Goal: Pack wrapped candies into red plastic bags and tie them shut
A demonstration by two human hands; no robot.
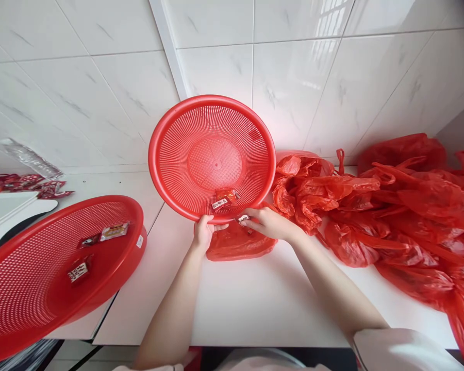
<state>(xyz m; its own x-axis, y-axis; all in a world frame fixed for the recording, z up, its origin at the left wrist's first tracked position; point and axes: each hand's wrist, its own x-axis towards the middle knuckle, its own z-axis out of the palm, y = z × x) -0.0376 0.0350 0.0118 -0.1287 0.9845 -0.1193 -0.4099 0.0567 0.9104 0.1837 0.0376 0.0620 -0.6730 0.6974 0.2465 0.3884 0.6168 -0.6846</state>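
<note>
A round red mesh basket (178,139) stands tilted up on its lower rim against the tiled wall. My left hand (204,233) grips that lower rim. Two small wrapped candies (224,200) lie inside at the bottom. My right hand (268,223) pinches a small wrapped candy (244,218) just under the rim, over a red plastic bag (237,245) lying on the white counter (263,299).
A second red mesh basket (31,288) with three wrapped candies sits at the left over the counter's edge. A heap of red plastic bags (402,206) fills the right side. A clear plastic bottle (31,159) and red wrappers lie far left.
</note>
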